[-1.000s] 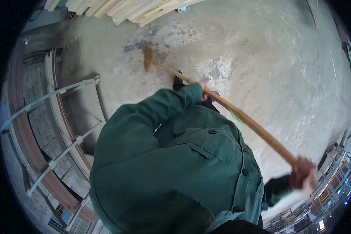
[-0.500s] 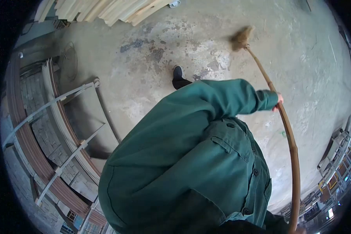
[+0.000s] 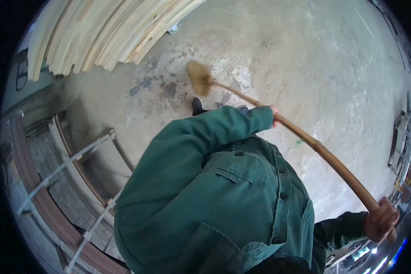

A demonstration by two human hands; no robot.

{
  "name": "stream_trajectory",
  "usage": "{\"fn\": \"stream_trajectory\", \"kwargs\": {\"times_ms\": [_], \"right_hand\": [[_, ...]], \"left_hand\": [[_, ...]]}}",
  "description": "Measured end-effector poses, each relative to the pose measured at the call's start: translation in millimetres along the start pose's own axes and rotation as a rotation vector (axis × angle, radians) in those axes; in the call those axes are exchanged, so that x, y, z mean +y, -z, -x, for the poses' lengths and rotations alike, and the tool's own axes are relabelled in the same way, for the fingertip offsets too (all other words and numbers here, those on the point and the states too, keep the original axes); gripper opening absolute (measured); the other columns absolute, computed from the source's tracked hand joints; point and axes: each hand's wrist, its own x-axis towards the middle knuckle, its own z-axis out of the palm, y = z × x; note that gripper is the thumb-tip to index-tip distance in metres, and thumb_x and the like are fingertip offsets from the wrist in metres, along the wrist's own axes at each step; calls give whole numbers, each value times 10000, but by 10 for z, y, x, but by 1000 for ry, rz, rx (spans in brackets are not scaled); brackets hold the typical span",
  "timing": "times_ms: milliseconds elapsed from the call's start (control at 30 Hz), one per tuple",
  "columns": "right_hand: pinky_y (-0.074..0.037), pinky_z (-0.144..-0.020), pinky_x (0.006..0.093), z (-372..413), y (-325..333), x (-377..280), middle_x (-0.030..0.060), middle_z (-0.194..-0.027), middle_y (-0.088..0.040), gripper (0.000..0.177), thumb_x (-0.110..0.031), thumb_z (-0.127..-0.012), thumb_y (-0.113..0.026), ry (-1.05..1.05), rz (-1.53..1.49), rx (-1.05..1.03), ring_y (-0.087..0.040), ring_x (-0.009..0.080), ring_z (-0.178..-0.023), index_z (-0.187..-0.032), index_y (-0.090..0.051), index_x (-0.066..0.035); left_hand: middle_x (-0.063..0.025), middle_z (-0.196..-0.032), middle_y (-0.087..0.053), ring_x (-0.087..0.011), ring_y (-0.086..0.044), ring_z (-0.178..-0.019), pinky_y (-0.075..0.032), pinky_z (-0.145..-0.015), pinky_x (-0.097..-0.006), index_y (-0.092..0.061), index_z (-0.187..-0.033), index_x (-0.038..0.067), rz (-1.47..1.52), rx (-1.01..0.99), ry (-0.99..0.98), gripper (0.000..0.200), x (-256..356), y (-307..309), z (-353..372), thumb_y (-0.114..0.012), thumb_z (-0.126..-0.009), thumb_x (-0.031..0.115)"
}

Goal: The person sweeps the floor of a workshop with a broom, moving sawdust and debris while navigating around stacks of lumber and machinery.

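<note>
The stained concrete floor (image 3: 333, 68) bears the head of a broom (image 3: 200, 78) and a dark shoe (image 3: 197, 106).

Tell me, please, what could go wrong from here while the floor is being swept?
1. The broom head is near the stacked planks, whose ends jut out over the floor; a wide stroke could knock them.
2. The broom head also sits close to the shoe, so a stroke might catch the foot.
3. The right hand grips the handle near its end and the left hand grips it mid-shaft; the end could strike the racks nearby.
</note>
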Motion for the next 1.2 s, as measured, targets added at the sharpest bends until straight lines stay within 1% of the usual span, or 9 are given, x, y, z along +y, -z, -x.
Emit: {"fn": "stream_trajectory", "kwargs": {"times_ms": [167,267,400,800,933,1000,1067,1133,1200], "right_hand": [[-307,-459,248,192,281,-400,25,-381,-301,166,-63,-607,-308,298,1066,545,-326,111,-371,-447,-353,-53],[-360,-509,324,82,-59,-584,81,-584,-460,141,-175,-578,-454,62,40,-613,-438,246,-546,-526,-449,-44],[-306,-400,255,-265,-437,-863,29,-492,-415,126,-131,-581,-449,166,123,-858,-400,159,-447,-480,-394,-78],[-269,-352,241,-1422,-1029,1648,34,-418,-343,151,-180,-572,-445,-121,-368,22,-328,144,-365,-524,-371,-58],[-283,-356,228,-2237,-1905,2112,35,-418,-343,192,-192,-611,-427,-215,-391,-514,-331,132,-361,-510,-335,-56],[-285,-365,232,-2451,-1809,1909,49,-423,-342,228,-214,-645,-386,-222,91,-24,-343,139,-385,-515,-321,-39],[-360,-463,292,-2656,-1145,1703,131,-550,-425,124,-39,-637,-378,70,-37,-448,-417,197,-513,-709,-453,27],[-347,-462,285,-2650,-1336,1280,108,-532,-413,112,-89,-622,-412,0,-29,-329,-414,191,-508,-662,-445,11],[-321,-459,272,-2700,-1586,947,62,-497,-388,174,-187,-593,-481,-143,0,-91,-409,178,-497,-569,-429,-22]], "left_hand": [[-78,-408,-356,-159,-324,-296,-277,-260,-244,-388,-503,40,-207,-240,-136,162,245,-953,-295,-363,-604,164],[-77,-401,-355,-159,-334,-300,-260,-245,-255,-377,-457,56,-113,-271,-136,172,431,-1174,-358,-384,-595,158],[-67,-451,-411,-134,-382,-346,-248,-252,-207,-352,-497,87,78,-380,-62,152,436,-1175,6,-437,-607,149],[-6,-466,-305,-102,-264,-387,-208,-315,-184,-334,-515,75,625,25,-196,147,1680,1284,838,-416,-610,152],[-41,-508,-397,-127,-385,-436,-319,-353,-217,-441,-623,52,-1040,566,-886,90,2500,1760,833,-438,-597,138],[-53,-530,-425,-144,-403,-431,-332,-359,-229,-452,-636,54,-1014,473,-752,106,2901,1575,232,-457,-577,142],[-65,-518,-440,-158,-398,-379,-347,-353,-252,-462,-633,56,-1347,207,-934,139,3276,1029,143,-441,-588,186],[-62,-448,-415,-133,-367,-325,-314,-315,-264,-442,-545,62,-298,5,-528,182,3598,296,147,-381,-615,219],[-73,-405,-397,-147,-372,-306,-297,-289,-273,-413,-499,49,-312,-165,-328,198,3853,-108,-426,-366,-594,216]]}}
